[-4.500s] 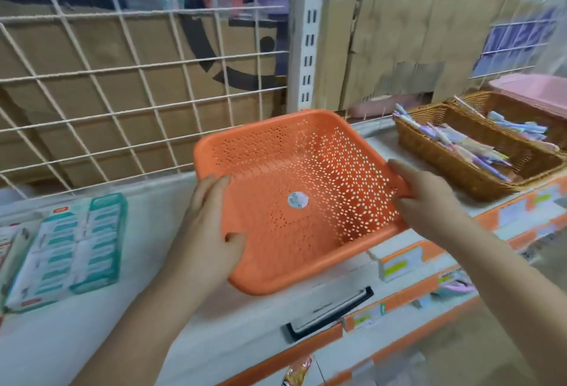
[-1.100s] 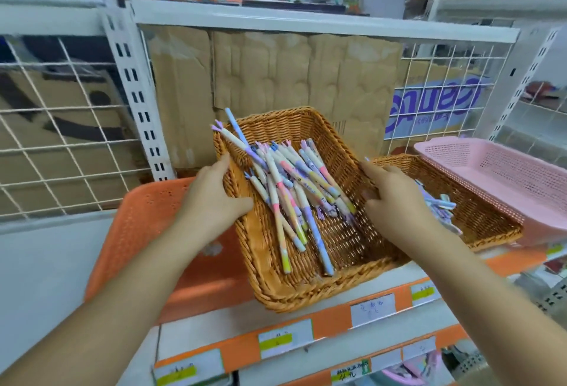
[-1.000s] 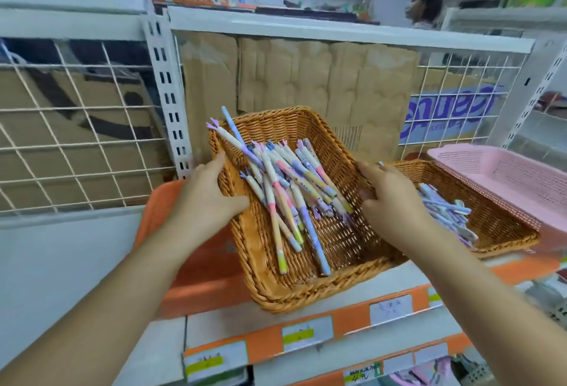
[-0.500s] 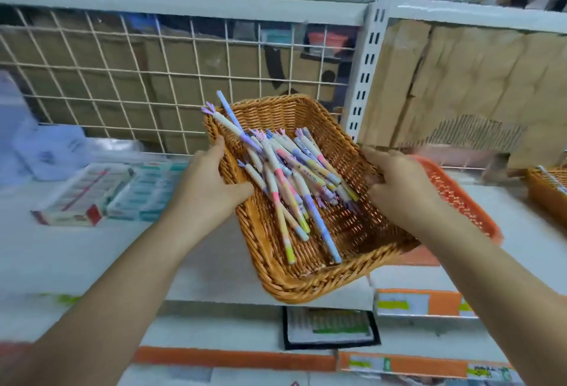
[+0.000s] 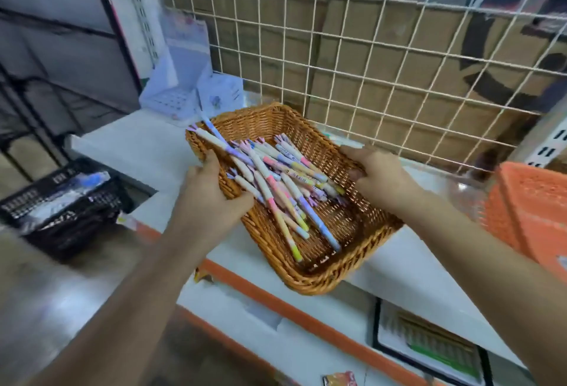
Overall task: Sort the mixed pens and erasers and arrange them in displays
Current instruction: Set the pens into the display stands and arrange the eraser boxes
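Observation:
A brown wicker basket holds several pastel pens, piled toward its left side, two poking over the far-left rim. My left hand grips the basket's left rim, thumb inside. My right hand grips the right rim. The basket sits tilted over the left end of the white shelf, its near corner past the shelf's front edge. No erasers are in view.
An orange plastic basket stands on the shelf at the right. White boxes lean in the back-left corner against the wire grid. A black crate sits on the floor at the left. Lower shelves lie beneath.
Both hands have carried the wicker basket leftward along the shelf, past the orange basket, to the shelf's left end. The grip on both rims is the same.

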